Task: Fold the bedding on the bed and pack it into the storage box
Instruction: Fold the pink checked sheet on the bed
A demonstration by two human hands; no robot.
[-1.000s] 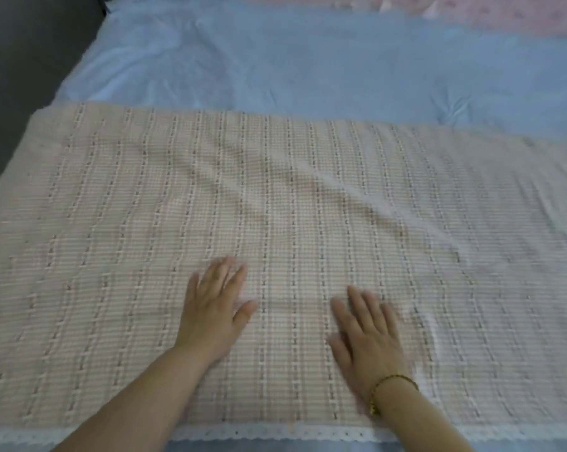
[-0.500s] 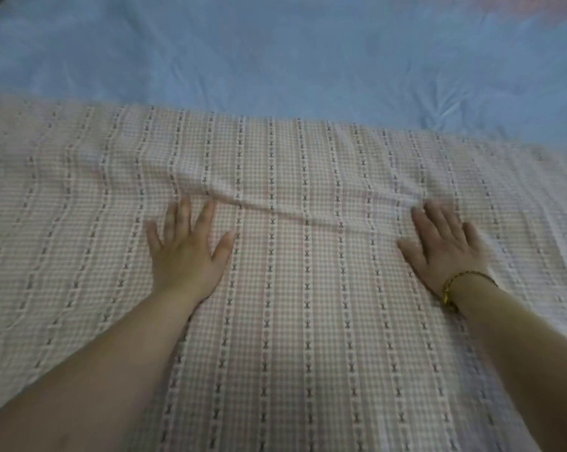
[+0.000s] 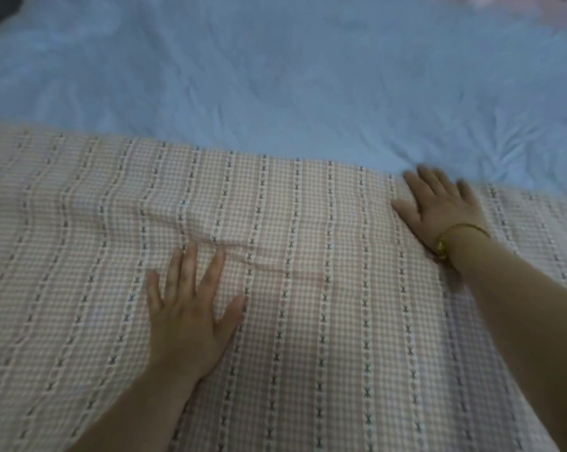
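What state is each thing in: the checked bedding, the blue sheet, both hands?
checked bedding: spread out, creased in the middle.
blue sheet: wrinkled, partly covered by the bedding.
left hand: flat, fingers spread, pressing the bedding.
right hand: flat on the bedding near its far edge.

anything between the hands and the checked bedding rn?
Nothing visible. Both hands lie flat, palms down, directly on the pink checked bedding: left hand mid-sheet, right hand near its far edge beside the blue sheet. No storage box is in view, so that path can't be judged.
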